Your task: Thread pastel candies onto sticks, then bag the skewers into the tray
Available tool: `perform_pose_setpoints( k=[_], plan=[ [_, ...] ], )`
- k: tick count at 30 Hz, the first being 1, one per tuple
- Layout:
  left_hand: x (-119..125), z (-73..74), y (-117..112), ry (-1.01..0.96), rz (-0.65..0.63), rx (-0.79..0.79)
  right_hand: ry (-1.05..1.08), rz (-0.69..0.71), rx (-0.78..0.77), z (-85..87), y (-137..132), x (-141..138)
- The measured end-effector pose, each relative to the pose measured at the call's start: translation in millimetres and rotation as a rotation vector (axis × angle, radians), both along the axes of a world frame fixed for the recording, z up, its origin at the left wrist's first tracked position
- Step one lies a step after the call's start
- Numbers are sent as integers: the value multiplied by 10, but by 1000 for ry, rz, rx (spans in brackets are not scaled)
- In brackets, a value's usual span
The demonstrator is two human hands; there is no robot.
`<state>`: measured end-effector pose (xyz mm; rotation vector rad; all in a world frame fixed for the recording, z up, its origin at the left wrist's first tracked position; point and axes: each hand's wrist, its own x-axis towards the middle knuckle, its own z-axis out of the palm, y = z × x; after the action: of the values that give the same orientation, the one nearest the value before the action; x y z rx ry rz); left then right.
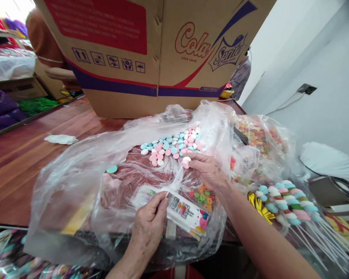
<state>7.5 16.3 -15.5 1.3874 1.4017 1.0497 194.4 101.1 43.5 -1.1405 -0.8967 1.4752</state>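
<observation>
My left hand pinches a thin white stick between thumb and forefinger, low over the plastic. At the stick's upper end, the fingertips of my right hand are closed on a pale pink and white candy. Whether the stick has entered the candy, I cannot tell. Just beyond lies a pile of pink, blue and white candies. Printed cards in clear sleeves lie under and beside my left hand. Ring-shaped candies in orange, green and red sit below my right hand.
A large cardboard box stands across the back. Crumpled clear plastic covers much of the wooden table. At right are a bag of colourful candies and finished candy sticks. Two people are partly visible behind.
</observation>
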Motion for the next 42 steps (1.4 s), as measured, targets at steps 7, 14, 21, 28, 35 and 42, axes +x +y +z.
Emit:
perform_pose_setpoints(
  k=[7,14,21,28,35,42],
  plan=[
    [0,-12,0,44,10,22,17,36,11,-72,32,40],
    [-10,-14,-8,55,-4,17,9,31,3,-99,42,49],
    [-6,-7,2,60,5,19,-62,67,45,-116,8,20],
    [-4,-18,14,60,11,22,-463,99,202,-182,-74,34],
    [-4,8,-4,72,-27,8,-615,57,254,-200,-163,-54],
    [-2,-25,-14,55,-15,-39,-847,17,569,-274,-242,-162]
  ],
)
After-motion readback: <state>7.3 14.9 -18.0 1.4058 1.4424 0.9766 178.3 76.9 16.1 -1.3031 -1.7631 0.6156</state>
